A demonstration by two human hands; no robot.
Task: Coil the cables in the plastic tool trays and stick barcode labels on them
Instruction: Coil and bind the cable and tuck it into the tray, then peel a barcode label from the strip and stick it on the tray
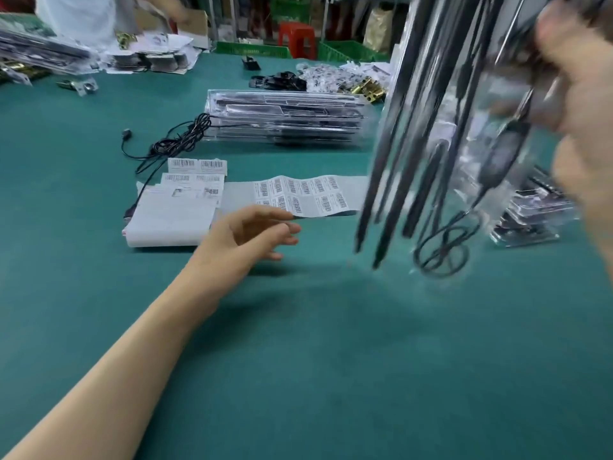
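Note:
My right hand (577, 104) grips a clear plastic tool tray (441, 134), lifted upright and blurred at the right; black tools and a coiled black cable (444, 247) show inside it. My left hand (255, 234) reaches out over the green table (298, 343), fingers relaxed, fingertips at the near edge of a strip of barcode labels (298, 194). A folded stack of label sheets (179, 204) lies left of that hand. A stack of clear tool trays (285, 117) sits farther back with a loose black cable (172, 141) trailing from it.
A smaller pile of trays (530, 214) lies at the right. Paper packs, brass parts (365, 88) and black pieces crowd the far table edge. Another person in white (79, 18) works at the back left. Green crates (252, 49) and a red stool (298, 38) stand behind.

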